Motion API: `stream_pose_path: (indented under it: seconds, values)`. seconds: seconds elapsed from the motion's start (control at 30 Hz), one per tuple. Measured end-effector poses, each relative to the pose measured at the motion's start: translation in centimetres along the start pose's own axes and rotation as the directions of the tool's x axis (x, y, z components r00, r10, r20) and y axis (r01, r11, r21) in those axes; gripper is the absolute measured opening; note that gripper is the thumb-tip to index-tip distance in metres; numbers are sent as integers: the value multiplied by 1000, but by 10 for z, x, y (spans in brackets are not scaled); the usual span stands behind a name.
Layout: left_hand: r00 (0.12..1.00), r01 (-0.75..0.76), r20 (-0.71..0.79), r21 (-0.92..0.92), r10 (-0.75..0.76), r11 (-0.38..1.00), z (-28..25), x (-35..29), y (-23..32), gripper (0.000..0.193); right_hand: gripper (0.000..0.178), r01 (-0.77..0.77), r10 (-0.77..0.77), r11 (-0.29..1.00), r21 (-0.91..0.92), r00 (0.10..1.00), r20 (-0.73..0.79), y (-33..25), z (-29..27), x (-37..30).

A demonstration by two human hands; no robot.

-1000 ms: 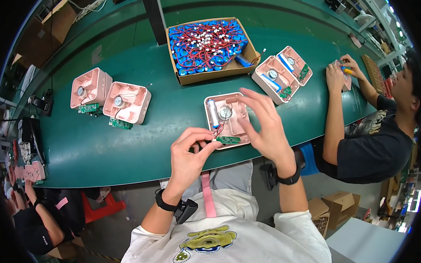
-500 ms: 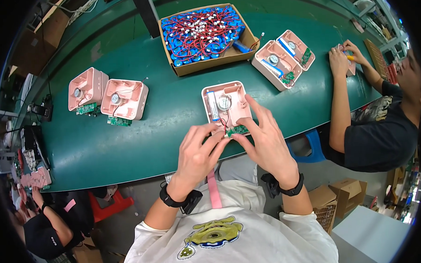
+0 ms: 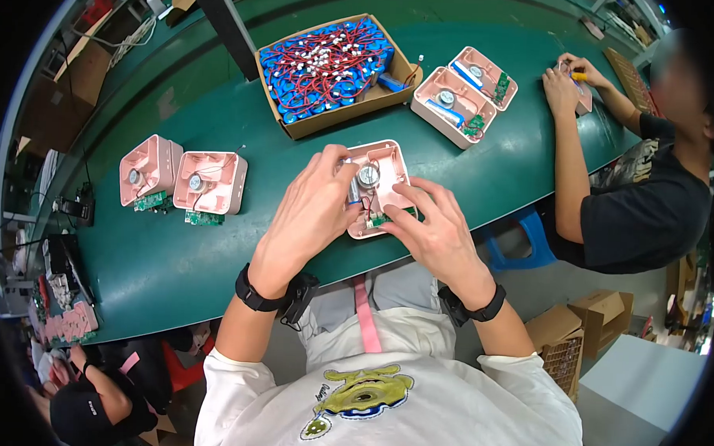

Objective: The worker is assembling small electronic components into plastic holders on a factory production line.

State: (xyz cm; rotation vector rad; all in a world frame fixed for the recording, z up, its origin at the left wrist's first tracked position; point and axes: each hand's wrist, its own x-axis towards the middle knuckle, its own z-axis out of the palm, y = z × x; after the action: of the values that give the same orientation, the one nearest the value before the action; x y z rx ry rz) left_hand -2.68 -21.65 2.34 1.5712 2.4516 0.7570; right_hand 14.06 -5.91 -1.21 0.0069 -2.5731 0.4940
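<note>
A pink plastic housing (image 3: pixel 393 171) lies open side up before me. Inside it are a round silver speaker (image 3: pixel 368 175), a blue battery (image 3: pixel 353 193) along the left wall, and thin red and black wires. A green circuit board (image 3: pixel 378 221) sits at its near edge. My left hand (image 3: pixel 314 210) curls over the housing's left wall, thumb side at the battery, hiding much of that wall. With bent fingers my right hand (image 3: pixel 439 230) grips the near right corner, its fingertips beside the board. What lies under the fingertips is partly hidden.
Beyond stands a cardboard box (image 3: pixel 353 117) full of blue batteries with wires. Two pink housings (image 3: pixel 210 182) with speakers and boards sit at left. Two more with batteries (image 3: pixel 454 97) are at right. A co-worker (image 3: pixel 641 194) handles a part at far right; another person (image 3: pixel 91 395) works lower left.
My left hand has moved from the near edge by the wires and board up onto the housing's left side, over the battery. My right hand stays at the near right corner.
</note>
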Motion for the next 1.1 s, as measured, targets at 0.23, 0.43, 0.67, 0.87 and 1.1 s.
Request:
stream_pose_path:
  seconds: [0.23, 0.43, 0.67, 0.87, 1.1]
  values:
    - [994, 91, 70, -180, -79, 979, -2, 3, -2, 52, 29, -15, 14, 1000, -4, 999, -42, 1, 8, -10]
    - [999, -3, 50, -42, 5, 999, -4, 0, -2, 43, 33, -38, 38, 999, 0, 999, 18, 3, 4, -5]
    - [999, 16, 41, -114, -11, 993, -1, -6, 0, 36, 47, -72, 73, 997, -13, 990, 124, -1, -5, -7]
    - [989, 132, 103, -248, -109, 960, -4, -5, 6, 36, 64, -190, 199, 979, -74, 967, 158, -20, -2, -9]
    - [983, 160, -66, -180, -174, 971, 14, -11, 15, 29, 68, -231, 232, 973, -27, 964, 129, -20, 6, -7]
